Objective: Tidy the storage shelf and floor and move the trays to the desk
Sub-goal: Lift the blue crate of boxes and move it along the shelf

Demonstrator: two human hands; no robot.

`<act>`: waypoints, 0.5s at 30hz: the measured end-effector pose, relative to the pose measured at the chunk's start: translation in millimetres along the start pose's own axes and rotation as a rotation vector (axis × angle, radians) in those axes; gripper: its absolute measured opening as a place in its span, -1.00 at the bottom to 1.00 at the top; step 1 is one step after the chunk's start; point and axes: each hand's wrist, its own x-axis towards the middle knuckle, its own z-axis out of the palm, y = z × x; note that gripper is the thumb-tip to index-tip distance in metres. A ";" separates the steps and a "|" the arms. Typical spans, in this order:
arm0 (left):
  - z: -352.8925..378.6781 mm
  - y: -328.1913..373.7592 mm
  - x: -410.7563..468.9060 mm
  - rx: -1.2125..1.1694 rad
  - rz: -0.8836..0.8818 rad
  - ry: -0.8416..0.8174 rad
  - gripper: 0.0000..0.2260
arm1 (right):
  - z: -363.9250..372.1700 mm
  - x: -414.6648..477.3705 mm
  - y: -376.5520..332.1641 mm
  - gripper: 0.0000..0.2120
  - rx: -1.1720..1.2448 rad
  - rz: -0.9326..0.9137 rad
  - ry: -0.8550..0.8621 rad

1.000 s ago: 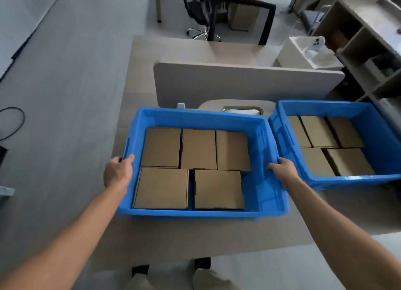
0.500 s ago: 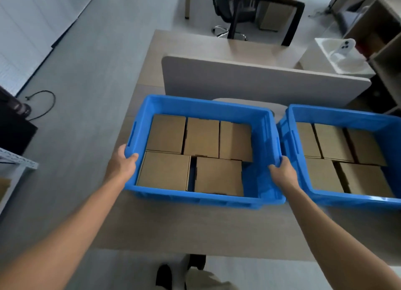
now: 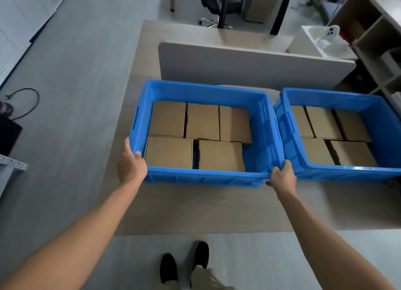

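A blue tray (image 3: 204, 178) holding several flat cardboard boxes (image 3: 169, 152) rests on the wooden desk (image 3: 195, 209). My left hand (image 3: 131, 165) grips its near left corner, thumb over the rim. My right hand (image 3: 283, 177) grips its near right corner. A second blue tray (image 3: 338, 171), also filled with several cardboard boxes (image 3: 323, 122), sits right beside it on the desk, their sides touching at the top.
A grey divider panel (image 3: 249, 64) stands just behind both trays. A shelf unit (image 3: 377, 40) lies at the far right, a white tub (image 3: 323, 40) next to it. An office chair (image 3: 219, 5) is beyond the desk. A cable (image 3: 28, 103) lies on the floor at left.
The tray has slid further onto the desk toward the divider, and both hands have shifted from its sides to its near corners. My view has pulled back from the desk.
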 end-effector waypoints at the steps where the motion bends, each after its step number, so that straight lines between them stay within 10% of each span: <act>1: 0.4 1.3 1.8 -0.006 0.000 -0.007 -0.52 | -0.6 0.7 -2.9 -0.89 0.013 0.003 -0.002; 15: -36.9 -104.3 -107.5 -0.232 -0.211 -0.254 -0.63 | 10.9 -55.6 34.9 -0.66 0.237 0.072 -0.293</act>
